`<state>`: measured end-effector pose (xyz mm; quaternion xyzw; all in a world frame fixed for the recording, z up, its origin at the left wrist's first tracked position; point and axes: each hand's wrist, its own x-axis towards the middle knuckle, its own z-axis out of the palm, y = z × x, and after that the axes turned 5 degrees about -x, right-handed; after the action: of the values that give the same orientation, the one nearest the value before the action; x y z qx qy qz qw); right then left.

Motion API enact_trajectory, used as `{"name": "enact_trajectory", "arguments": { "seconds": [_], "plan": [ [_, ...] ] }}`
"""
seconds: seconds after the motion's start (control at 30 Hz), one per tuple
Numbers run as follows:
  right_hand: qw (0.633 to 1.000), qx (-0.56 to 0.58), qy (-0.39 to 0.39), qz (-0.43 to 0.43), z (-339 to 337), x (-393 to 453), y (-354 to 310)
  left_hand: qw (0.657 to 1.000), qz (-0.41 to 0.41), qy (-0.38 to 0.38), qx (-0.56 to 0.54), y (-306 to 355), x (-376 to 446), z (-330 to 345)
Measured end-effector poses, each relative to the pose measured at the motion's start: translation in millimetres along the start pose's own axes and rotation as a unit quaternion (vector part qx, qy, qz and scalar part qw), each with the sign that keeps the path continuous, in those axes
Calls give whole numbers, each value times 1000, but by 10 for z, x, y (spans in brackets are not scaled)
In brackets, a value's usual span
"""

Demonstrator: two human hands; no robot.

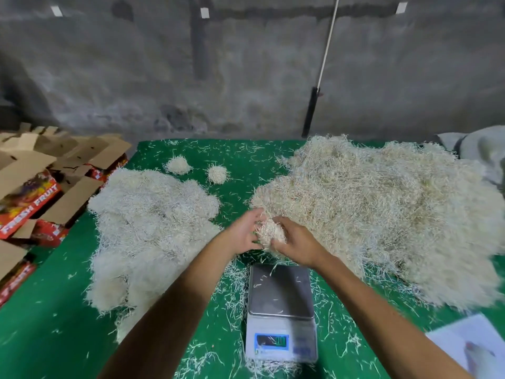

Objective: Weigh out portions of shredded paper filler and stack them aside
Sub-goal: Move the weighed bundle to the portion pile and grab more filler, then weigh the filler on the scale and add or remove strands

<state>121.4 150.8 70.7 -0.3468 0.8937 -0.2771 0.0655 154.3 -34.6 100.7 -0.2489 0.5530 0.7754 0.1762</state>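
Hands: left hand (244, 233) and right hand (294, 243), fingers curled, cup a clump of shredded paper (269, 233) between them, above the far edge of the scale (281, 313).
Supply: large heap (388, 214) fills the green table's (54, 337) right side.
Portions: weighed pile (147, 228) lies toward the left edge; two small balls (179, 165) sit near the far edge.
Surroundings: flattened fruit cartons (32, 192) at the left edge.

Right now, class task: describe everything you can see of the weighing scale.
The scale is a small grey digital one with a dark rectangular pan and a blue-framed display facing the person. It sits flat on the green table. Only stray paper shreds lie on the pan. Neither hand touches it. The display's digits are unreadable.
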Motion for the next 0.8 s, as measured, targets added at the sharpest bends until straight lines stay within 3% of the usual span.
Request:
{"name": "enact_trajectory", "arguments": {
  "seconds": [0.1,0.33,0.43,0.57,0.8],
  "plan": [
    [996,-34,-48,60,335,-227,214,989,41,82,119,-505,59,-89],
    [980,-181,-66,52,779,-524,425,977,80,78,180,-1269,62,-254],
    [990,-75,2,118,726,-623,473,975,107,88,174,-1350,45,-312],
    [977,55,103,177,714,-678,519,972,135,98,167,-1418,9,-335],
    [971,72,114,197,804,-792,531,973,157,98,141,-1508,0,-293]
  ]
}}
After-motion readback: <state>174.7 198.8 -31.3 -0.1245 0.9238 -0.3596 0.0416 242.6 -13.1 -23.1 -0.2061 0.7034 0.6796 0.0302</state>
